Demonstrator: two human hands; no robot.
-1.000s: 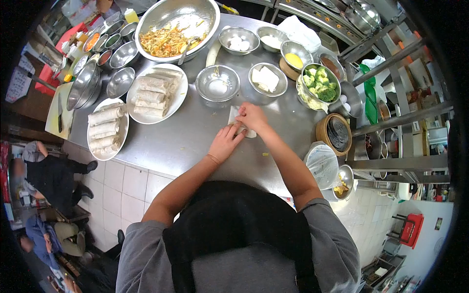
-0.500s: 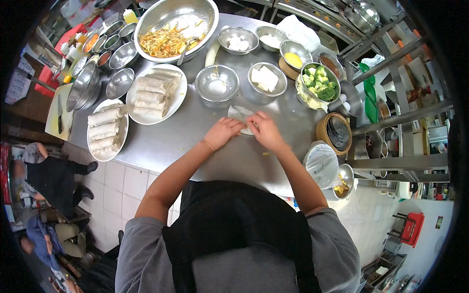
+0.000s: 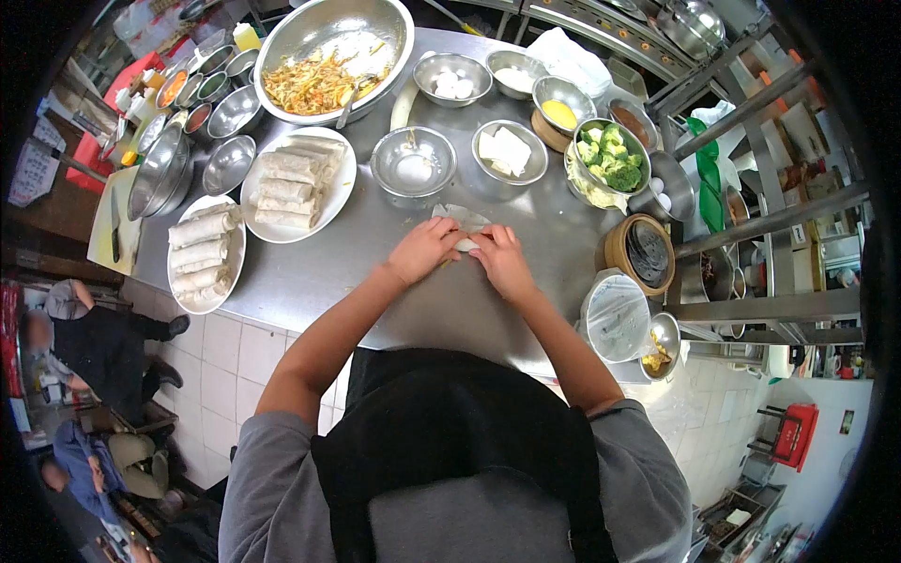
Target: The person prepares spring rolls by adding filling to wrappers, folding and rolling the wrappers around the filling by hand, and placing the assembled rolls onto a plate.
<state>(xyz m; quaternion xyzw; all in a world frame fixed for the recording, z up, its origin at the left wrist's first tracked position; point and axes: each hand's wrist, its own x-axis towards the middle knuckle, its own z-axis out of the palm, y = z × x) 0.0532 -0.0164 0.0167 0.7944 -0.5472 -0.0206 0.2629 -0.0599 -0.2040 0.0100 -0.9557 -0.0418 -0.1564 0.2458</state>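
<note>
A thin white spring roll wrapper (image 3: 461, 216) lies on the steel table, its far corner flat and its near part bunched into a roll. My left hand (image 3: 427, 250) is closed over the roll's left end, fingers curled on it. At the right end, my right hand (image 3: 502, 261) pinches the roll with bent fingers. Between the hands a short pale stretch of it shows; any filling inside is hidden. Just beyond stand a steel bowl (image 3: 388, 166) with a little liquid and a bowl of white blocks (image 3: 507, 150).
Finished rolls lie on a round plate (image 3: 343, 192) and an oval plate (image 3: 238, 258) to the left. A large bowl (image 3: 399, 28) of shredded filling stands behind. At the right are broccoli (image 3: 610, 159), a bamboo steamer (image 3: 615, 253) and a plastic-lined container (image 3: 615, 317). Two people are at far left.
Both hands have shifted slightly toward my body with the roll between them. More of the wrapper's near part is rolled up, and a pale stretch now shows between the fingers.
</note>
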